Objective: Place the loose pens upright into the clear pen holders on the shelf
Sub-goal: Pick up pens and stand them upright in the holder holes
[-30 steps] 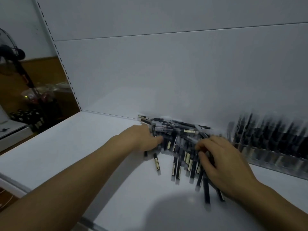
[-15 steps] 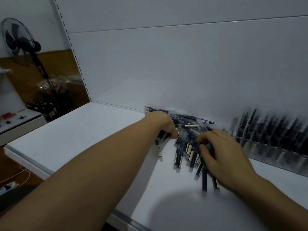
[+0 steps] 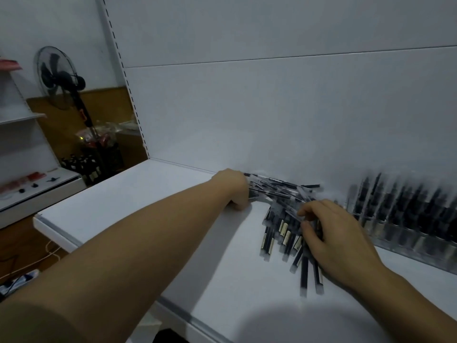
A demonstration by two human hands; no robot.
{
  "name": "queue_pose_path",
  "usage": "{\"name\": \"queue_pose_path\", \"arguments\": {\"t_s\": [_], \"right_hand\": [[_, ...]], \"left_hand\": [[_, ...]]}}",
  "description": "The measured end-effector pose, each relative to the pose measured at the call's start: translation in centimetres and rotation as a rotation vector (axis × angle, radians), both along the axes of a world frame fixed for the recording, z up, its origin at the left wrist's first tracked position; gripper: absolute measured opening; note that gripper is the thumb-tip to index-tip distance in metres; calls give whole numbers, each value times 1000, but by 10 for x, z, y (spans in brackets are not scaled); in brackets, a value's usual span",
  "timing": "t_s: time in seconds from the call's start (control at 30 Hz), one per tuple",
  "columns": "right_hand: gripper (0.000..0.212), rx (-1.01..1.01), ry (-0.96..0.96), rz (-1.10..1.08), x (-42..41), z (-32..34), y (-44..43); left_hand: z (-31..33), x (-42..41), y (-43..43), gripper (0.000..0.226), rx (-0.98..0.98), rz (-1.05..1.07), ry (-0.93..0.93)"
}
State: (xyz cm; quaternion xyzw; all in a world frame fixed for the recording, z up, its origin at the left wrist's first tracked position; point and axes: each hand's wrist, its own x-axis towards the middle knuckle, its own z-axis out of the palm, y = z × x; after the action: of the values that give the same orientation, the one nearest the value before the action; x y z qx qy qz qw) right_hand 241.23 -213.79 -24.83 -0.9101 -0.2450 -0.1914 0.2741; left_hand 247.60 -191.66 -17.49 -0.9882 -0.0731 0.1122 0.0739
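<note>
— What's that shelf (image 3: 235, 280) carrying?

— It's white, and a heap of loose pens (image 3: 268, 240) lies flat on it near the back panel. Just right of them I see clear pen holders (image 3: 408, 240) in a row, with dark pens upright.

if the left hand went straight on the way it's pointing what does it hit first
The loose pens: the left hand points right and away, and the pile's far end lies right at its fingers. Beyond that, probably the shelf's back panel, though depth is unclear.
</note>
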Motion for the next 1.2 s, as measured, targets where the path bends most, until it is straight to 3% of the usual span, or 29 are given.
{"name": "queue_pose_path", "arguments": {"t_s": [0.07, 0.2, 0.37, 0.67, 0.87, 1.0, 1.13, 1.2], "right_hand": [[15, -1, -5, 7, 0, 0, 0], [15, -1, -11, 11, 1, 0, 0], [16, -9, -3, 5, 2, -1, -1], [19, -33, -1, 3, 1, 1, 0], [24, -31, -72, 17, 0, 2, 2], [30, 179, -120, 49, -9, 26, 1], [54, 524, 136, 281, -33, 74, -6], [39, 577, 97, 301, -42, 90, -13]], "left_hand": [[7, -2, 3, 7, 8, -21, 35], [17, -3, 13, 12, 42, -117, -42], [18, -3, 29, 3, -7, -146, -69], [14, -21, 86, 19, 11, -73, -42], [24, -30, 99, 9, -49, -63, -286], [36, -35, 59, 11, -224, -133, -451], [45, -39, -1, 14, -318, -256, -517], [47, -39, -30, 14, -359, -314, -510]]}}
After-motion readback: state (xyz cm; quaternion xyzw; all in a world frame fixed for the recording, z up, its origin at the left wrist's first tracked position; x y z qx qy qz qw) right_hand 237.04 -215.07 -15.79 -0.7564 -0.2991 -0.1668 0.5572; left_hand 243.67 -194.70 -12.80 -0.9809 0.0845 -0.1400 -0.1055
